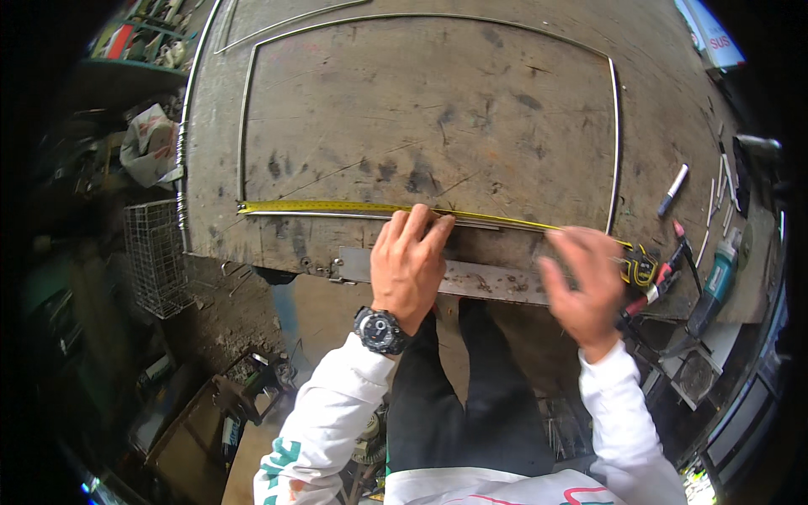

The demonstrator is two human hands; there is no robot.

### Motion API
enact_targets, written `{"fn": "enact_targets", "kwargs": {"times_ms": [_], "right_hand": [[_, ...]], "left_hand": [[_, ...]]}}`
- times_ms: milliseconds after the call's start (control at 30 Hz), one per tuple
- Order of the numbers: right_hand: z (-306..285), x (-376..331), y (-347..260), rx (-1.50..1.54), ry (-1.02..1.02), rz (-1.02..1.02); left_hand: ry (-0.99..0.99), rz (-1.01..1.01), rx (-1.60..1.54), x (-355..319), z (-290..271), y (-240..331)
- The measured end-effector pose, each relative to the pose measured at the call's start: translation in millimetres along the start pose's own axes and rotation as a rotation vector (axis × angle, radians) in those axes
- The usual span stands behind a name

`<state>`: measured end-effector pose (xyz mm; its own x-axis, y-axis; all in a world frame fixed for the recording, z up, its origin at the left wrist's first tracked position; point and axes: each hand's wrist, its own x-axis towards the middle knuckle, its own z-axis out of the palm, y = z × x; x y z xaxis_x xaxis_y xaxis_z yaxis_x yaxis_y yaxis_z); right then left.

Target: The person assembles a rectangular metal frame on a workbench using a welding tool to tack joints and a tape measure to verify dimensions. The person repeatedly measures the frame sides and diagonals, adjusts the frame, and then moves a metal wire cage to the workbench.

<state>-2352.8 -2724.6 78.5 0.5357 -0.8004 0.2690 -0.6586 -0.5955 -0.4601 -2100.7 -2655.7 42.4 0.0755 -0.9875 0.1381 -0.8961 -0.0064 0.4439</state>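
Across the near part of the worktable, a yellow tape measure blade (320,207) is drawn out from left to right. Just below it lies a thin metal rod (311,215), nearly parallel. My left hand (411,269) has its fingers bent and drawn together on the blade, next to the rod; the fingertips partly hide the contact. My right hand (587,286) is blurred, with thumb and fingers apart, near the blade's right stretch. Beside it, at the table's right, sits the yellow and black tape measure case (640,264). A bent metal rod frame (615,135) lies around the table's middle.
A flat metal strip (492,280) runs along the table's near edge. At the right are a marker (673,189), a teal angle grinder (717,282) and several thin rods. A wire basket (157,257) and a white sack (151,145) stand left of the table (379,101).
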Motion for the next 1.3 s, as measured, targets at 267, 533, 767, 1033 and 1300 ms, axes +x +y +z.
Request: {"fn": "enact_targets", "kwargs": {"times_ms": [267, 533, 767, 1033, 1300], "right_hand": [[-84, -57, 109, -0.126, -0.319, 0.198], [-81, -23, 127, -0.067, -0.390, 0.130], [-102, 15, 144, 0.210, -0.583, 0.387], [-107, 28, 142, 0.105, -0.533, 0.426], [-94, 5, 135, -0.081, -0.331, 0.353]], "left_hand": [[0.177, -0.120, -0.045, 0, 11, 19], [0.158, -0.145, -0.020, -6, 11, 12], [0.139, -0.117, -0.013, 1, 5, 12], [0.091, -0.086, 0.033, 5, 3, 14], [0.045, -0.097, -0.005, 7, -2, 15]]}}
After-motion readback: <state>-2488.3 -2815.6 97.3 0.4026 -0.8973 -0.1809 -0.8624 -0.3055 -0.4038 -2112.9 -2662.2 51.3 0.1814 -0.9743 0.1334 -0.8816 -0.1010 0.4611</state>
